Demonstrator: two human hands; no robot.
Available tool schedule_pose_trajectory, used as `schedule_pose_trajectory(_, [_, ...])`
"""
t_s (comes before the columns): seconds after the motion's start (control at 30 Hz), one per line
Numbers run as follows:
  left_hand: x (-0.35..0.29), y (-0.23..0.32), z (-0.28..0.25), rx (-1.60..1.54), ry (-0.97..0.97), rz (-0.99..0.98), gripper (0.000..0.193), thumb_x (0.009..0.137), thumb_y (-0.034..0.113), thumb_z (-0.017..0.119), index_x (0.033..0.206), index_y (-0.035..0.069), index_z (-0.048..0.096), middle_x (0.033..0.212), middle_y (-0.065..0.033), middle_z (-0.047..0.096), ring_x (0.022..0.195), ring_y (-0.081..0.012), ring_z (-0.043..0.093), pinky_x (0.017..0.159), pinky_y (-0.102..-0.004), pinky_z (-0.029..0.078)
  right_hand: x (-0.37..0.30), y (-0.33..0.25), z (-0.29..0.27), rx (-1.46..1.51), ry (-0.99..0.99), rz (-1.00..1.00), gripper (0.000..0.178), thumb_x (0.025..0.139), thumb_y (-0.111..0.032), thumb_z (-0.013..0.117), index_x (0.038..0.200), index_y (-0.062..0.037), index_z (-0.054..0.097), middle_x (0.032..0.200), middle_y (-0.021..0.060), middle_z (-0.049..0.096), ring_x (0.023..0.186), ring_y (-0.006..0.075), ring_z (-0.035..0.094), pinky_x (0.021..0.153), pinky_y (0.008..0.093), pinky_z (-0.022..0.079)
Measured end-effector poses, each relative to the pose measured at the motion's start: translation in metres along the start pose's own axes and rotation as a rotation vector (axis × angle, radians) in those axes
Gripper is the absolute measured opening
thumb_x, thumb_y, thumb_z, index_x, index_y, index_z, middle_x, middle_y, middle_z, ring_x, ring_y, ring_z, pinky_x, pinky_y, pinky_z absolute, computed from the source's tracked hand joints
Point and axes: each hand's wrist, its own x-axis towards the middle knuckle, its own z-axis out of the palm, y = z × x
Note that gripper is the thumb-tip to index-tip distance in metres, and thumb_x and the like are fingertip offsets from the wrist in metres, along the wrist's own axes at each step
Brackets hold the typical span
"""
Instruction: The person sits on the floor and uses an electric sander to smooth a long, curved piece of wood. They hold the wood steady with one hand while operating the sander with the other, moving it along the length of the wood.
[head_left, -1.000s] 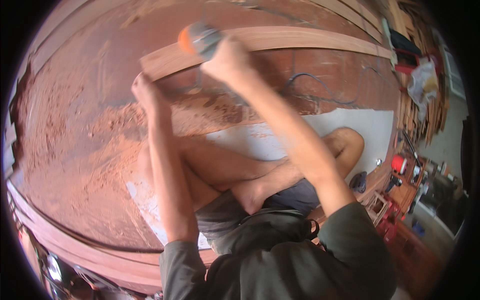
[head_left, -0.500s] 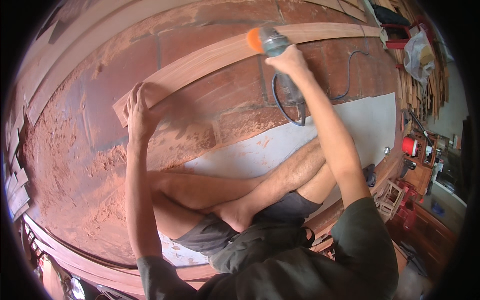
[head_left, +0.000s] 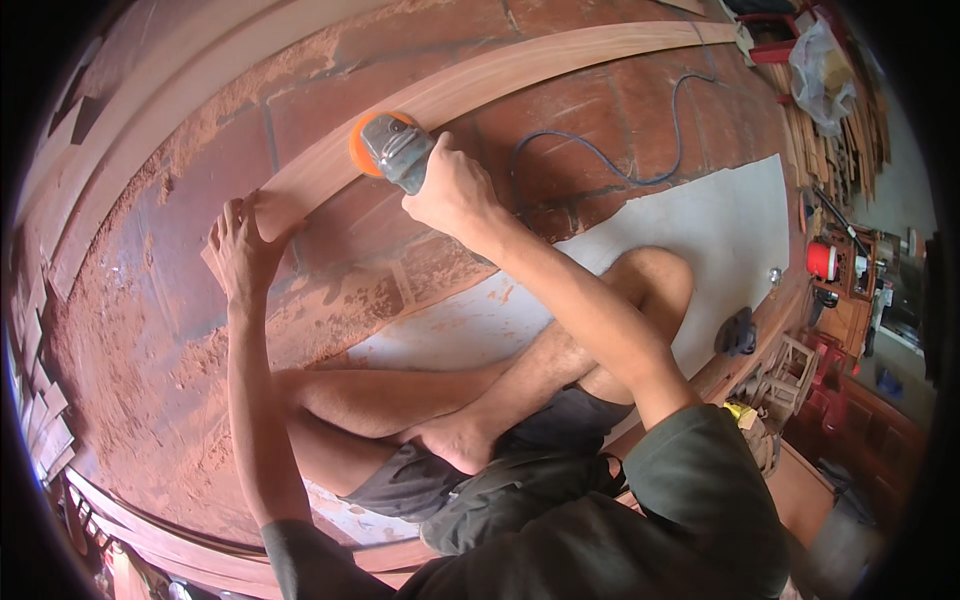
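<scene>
No text, label, brand, number or sign is showing legibly. The grey-and-orange power tool (head_left: pixel 398 148) at far centre is presenting no readable marking. The red-and-white container (head_left: pixel 822 261) at right and the clear plastic bag (head_left: pixel 822 80) at far right are appearing too small for any lettering to be read.
</scene>
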Motion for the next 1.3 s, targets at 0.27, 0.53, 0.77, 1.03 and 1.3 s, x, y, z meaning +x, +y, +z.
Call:
schedule_pose_trajectory(0.27, [0.002,-0.002,0.000,0.033,0.056,0.098,0.073,0.078,0.058,0.082,0.130,0.012,0.061,0.124,-0.0067,0.063,0.120,-0.0301,0.059,0.105,-0.0475,0.043,0.050,0.112,-0.085,-0.087,0.226,0.281,0.081,0.063,-0.036,0.088,0.124,0.0089,0.060,0.121,0.0300,0.069,0.112,0.0382,0.070,0.096,0.0406,0.057])
schedule_pose_trajectory(0.53, [0.001,-0.008,-0.010,0.067,-0.085,0.108,0.075,0.082,0.055,0.079,0.133,0.007,0.055,0.131,-0.0116,0.056,0.126,-0.0326,0.054,0.116,-0.0509,0.033,0.091,0.138,-0.123,0.052,0.240,0.313,0.058,0.065,-0.033,0.086,0.104,0.0065,0.072,0.108,0.0244,0.073,0.100,0.0323,0.073,0.086,0.0407,0.057])
schedule_pose_trajectory(0.77, [-0.063,-0.107,-0.040,0.139,-0.105,0.191,0.073,0.090,0.055,0.070,0.138,0.006,0.046,0.132,-0.0140,0.054,0.132,-0.0340,0.050,0.127,-0.0539,0.019,0.021,0.148,-0.126,0.910,0.241,0.237,0.047,0.069,-0.028,0.085,0.104,0.0009,0.071,0.086,0.0114,0.069,0.079,0.0202,0.068,0.070,0.0374,0.055])
schedule_pose_trajectory(1.03, [-0.250,-0.335,-0.107,0.649,-1.002,-0.501,0.089,0.092,0.043,0.071,0.159,0.002,0.030,0.167,-0.0212,0.026,0.156,-0.0370,0.021,0.128,-0.0545,0.012,-0.051,0.167,-0.144,1.253,0.276,0.202,0.038,0.080,-0.020,0.081,0.102,0.0029,0.061,0.080,0.0146,0.066,0.062,0.0240,0.068,0.057,0.0348,0.059])
schedule_pose_trajectory(1.3, [-0.102,-0.076,-0.048,-0.136,-0.245,0.035,0.090,0.083,0.046,0.082,0.151,0.001,0.043,0.157,-0.0214,0.040,0.145,-0.0409,0.038,0.119,-0.0493,0.034,-0.038,0.194,-0.143,1.471,0.301,0.225,0.038,0.078,-0.020,0.081,0.102,0.0020,0.061,0.081,0.0144,0.066,0.065,0.0252,0.069,0.061,0.0364,0.059])
